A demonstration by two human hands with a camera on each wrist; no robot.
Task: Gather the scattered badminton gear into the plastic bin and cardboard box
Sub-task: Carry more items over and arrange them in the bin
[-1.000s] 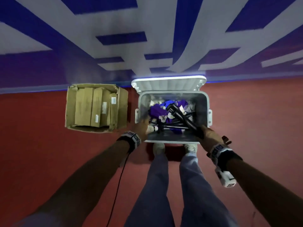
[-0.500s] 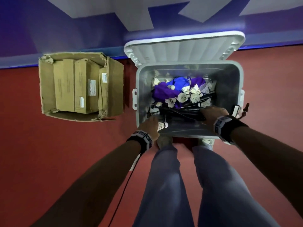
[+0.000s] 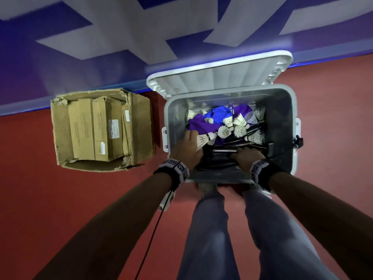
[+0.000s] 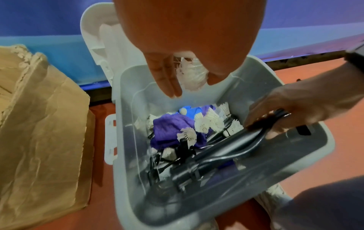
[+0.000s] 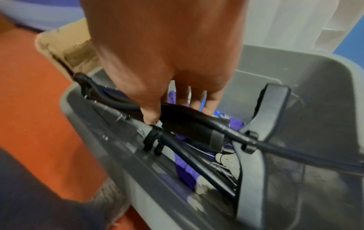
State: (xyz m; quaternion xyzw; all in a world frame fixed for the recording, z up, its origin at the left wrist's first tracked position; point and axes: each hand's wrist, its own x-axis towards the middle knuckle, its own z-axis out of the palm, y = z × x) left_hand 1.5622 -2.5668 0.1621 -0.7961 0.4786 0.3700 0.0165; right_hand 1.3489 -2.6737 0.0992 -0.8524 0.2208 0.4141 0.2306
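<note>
The grey plastic bin (image 3: 293,122) stands open on the red floor and holds several white shuttlecocks (image 3: 240,126), purple and blue cloth (image 3: 201,126) and black rackets (image 3: 222,152). My left hand (image 3: 191,142) is over the bin's left side and pinches a white shuttlecock (image 3: 204,138) between fingers and thumb; the left wrist view shows this shuttlecock (image 4: 192,73) under the palm. At the bin's near side, my right hand (image 3: 245,156) grips a black racket handle (image 5: 183,119) low in the bin. The cardboard box (image 3: 141,126) sits left of the bin.
The bin's white lid (image 3: 218,73) stands up against a blue and white wall behind. Flat brown cartons (image 3: 88,128) fill the cardboard box. My legs and shoes (image 3: 207,187) are right against the bin's near wall. A black cable (image 3: 153,229) hangs from my left wrist.
The view has come closer to the bin. My left hand carried the shuttlecock from the near rim to over the bin's inside. My right hand went lower and left with the racket handles.
</note>
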